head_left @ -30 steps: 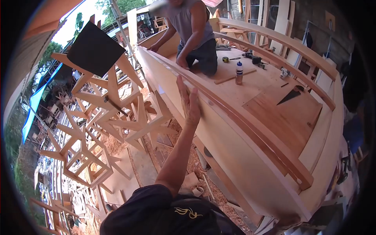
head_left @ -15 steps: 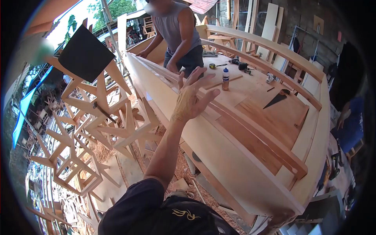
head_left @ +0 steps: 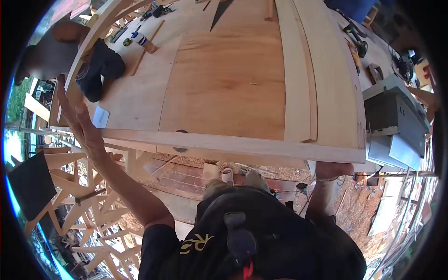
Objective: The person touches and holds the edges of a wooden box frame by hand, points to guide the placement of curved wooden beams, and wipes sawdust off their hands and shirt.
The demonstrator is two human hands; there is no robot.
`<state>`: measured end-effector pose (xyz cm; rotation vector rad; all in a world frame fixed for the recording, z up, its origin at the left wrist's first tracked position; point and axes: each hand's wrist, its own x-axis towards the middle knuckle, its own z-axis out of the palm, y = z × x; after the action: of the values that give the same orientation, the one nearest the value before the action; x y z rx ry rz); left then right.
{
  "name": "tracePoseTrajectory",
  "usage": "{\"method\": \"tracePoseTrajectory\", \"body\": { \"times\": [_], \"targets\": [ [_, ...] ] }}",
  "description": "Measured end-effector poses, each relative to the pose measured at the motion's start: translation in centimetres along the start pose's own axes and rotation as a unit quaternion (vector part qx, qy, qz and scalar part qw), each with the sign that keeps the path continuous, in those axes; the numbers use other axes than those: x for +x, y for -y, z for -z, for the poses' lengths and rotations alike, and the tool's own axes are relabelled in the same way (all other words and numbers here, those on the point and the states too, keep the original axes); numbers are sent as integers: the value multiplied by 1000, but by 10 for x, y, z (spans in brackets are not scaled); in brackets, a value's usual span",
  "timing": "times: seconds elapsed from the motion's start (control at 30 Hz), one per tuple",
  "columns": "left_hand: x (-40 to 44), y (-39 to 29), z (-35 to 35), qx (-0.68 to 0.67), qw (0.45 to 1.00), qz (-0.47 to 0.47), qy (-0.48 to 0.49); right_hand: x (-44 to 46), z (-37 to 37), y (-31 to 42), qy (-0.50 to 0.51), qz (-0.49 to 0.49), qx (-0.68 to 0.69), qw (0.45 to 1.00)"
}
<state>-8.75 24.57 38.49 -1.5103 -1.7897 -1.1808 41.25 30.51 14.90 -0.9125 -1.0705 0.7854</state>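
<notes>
My left hand (head_left: 87,130) is raised at the left end of the near wooden side board (head_left: 224,143), fingers stretched out and holding nothing. Under the right end of that board is my right hand (head_left: 333,170), touching or very close to its underside; its fingers are hidden by the board. The board forms the near wall of a large wooden frame with a plywood floor (head_left: 228,88). A curved wooden rail (head_left: 95,33) runs along the left side. On the floor lie a dark triangular blade (head_left: 220,15) and a tilted-looking bottle (head_left: 143,42).
A co-worker (head_left: 100,67) kneels at the left side of the frame. Wooden stands and a black panel (head_left: 31,185) are at the lower left. A grey metal box (head_left: 396,109) stands at the right, near power tools. Wood shavings (head_left: 361,205) cover the ground.
The view has swung round to face the frame's near end. My left hand has moved left in view, and my right hand has come into view. The co-worker now kneels lower.
</notes>
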Motion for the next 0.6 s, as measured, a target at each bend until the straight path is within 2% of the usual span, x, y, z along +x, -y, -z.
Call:
{"method": "tracePoseTrajectory", "body": {
  "times": [0.1, 0.2, 0.27, 0.4, 0.43, 0.47, 0.6],
  "targets": [
    [-2, 1, -2, -8, 999, 24, -29, -2, -2, 1, 4, 1, 2, 1000],
    [-1, 10, 1, 11, 998, -9, -64, 3, -10, -2, 14, 25, 10, 1000],
    [-3, 14, 3, 33, 997, 7, -71, 5, -20, 0, 28, 40, 33, 998],
    [-4, 11, 6, 32, 998, 18, -49, 8, -37, 10, 75, 54, 61, 994],
    [-4, 13, 6, 22, 999, 14, -48, 11, -40, 17, 71, 63, -14, 995],
    [-4, 16, 7, 12, 999, 10, -46, 14, -46, 24, 81, 73, -33, 993],
    [-4, 17, 10, 50, 998, 27, -12, 28, -68, 69, 157, 118, -41, 980]
  ]
}}
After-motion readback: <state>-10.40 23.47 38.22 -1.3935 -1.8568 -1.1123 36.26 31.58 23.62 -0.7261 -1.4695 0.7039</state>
